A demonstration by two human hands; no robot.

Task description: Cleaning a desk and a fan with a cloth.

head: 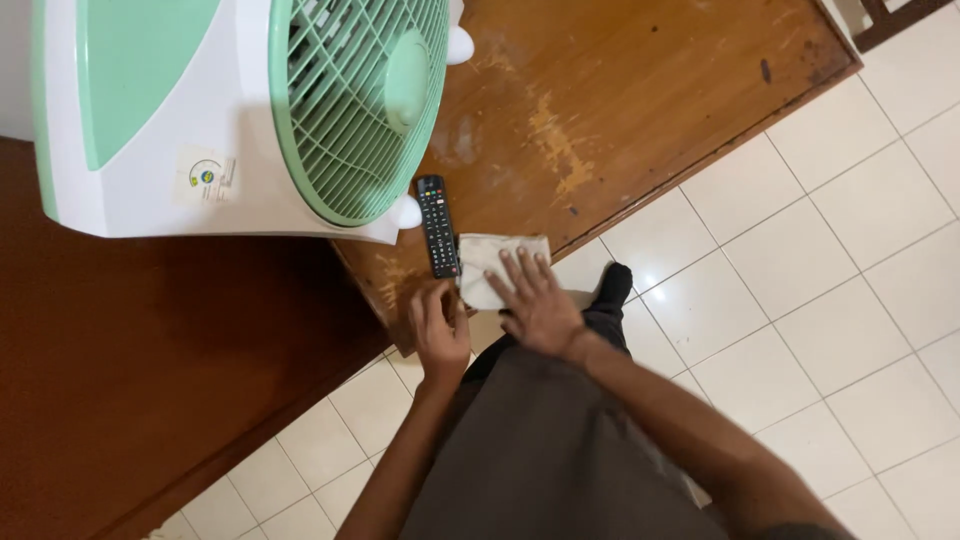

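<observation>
Right hand spread flat on beige cloth, left hand curled at black remote, round green-yellow sticker on white fan at ten o'clock, worn tabletop.

cloth off-white; remote black; fan white, mint green grille; table brown, worn pale patches
</observation>
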